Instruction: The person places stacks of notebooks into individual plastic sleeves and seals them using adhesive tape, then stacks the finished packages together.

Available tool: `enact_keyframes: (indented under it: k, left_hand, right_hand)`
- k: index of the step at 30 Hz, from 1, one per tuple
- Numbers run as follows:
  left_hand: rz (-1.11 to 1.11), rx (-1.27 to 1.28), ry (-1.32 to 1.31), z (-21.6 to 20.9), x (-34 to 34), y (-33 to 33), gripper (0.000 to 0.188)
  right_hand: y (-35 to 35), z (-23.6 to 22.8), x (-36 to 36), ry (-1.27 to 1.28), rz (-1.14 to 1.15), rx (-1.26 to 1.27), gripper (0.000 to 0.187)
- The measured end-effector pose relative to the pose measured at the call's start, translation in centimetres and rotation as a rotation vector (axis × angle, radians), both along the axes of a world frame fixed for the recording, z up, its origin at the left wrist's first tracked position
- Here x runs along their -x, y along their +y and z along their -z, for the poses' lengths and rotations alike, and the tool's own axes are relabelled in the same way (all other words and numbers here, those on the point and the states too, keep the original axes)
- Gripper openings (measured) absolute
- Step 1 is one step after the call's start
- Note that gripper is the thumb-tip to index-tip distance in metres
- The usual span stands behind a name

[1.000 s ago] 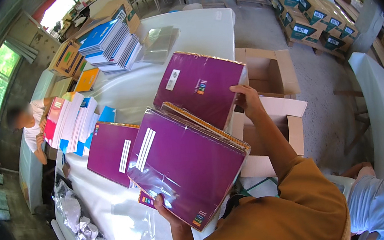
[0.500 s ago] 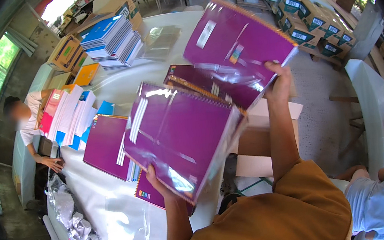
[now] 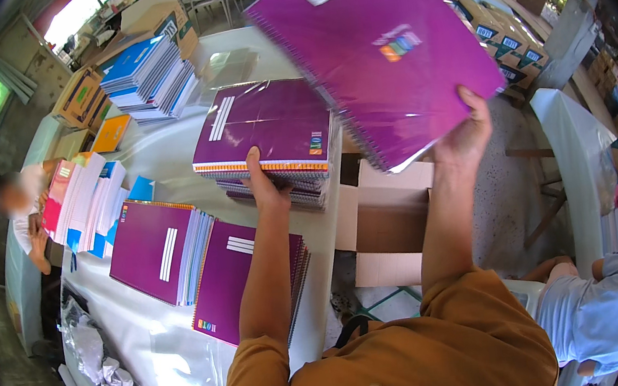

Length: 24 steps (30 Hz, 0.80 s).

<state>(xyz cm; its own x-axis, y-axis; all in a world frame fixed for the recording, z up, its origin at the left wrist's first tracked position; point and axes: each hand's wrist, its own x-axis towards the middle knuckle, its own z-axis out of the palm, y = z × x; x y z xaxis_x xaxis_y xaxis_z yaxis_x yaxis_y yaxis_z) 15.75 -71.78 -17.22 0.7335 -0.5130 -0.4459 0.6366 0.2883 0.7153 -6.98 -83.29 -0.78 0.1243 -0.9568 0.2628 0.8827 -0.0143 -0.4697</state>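
My right hand (image 3: pixel 463 131) grips the lower right corner of a film-wrapped purple spiral notebook pack (image 3: pixel 385 60), thumb on its face, lifted and tilted at the upper right. My left hand (image 3: pixel 267 183) is closed on the near edge of another wrapped purple notebook pack (image 3: pixel 258 126), thumb on top and fingers below. That pack rests on more spiral-bound notebooks (image 3: pixel 309 197) on the table. Nearer me lie two further stacks of purple notebooks, a left stack (image 3: pixel 142 244) and a right stack (image 3: pixel 219 281), the latter partly hidden by my left forearm.
A carton with its flaps up (image 3: pixel 390 222) stands below the table's right edge. Blue-covered books (image 3: pixel 144 78) pile up at the back. A co-worker (image 3: pixel 29 204) stands by books at the left; another person (image 3: pixel 593 305) is at lower right. Crumpled plastic (image 3: pixel 102 365) lies at left.
The pack in my left hand has moved away from me and down onto the notebooks on the table. The right-hand pack has risen and turned, its spiral edge now toward the lower left.
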Motion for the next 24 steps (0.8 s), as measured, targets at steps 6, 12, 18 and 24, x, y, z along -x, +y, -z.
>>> enact_keyframes:
  k: [6,12,18,24]
  left_hand:
    - [-0.007,-0.189,-0.142,-4.0,0.6,4.1,0.090]
    - [-0.364,-0.428,-0.888,-1.5,-7.7,8.0,0.070]
    - [-0.185,-0.154,-1.021,-2.0,-11.0,3.9,0.067]
    - [-0.072,0.046,-0.937,-3.6,-15.1,2.9,0.069]
  right_hand:
    - [-0.6,4.5,-8.4,0.087,-0.443,-0.292,0.039]
    - [-0.6,7.8,-12.2,0.496,-0.547,-0.252,0.040]
    - [-7.9,12.0,-11.8,0.693,0.111,0.019,0.060]
    - [-9.2,12.1,-16.5,0.582,-0.186,0.019,0.062]
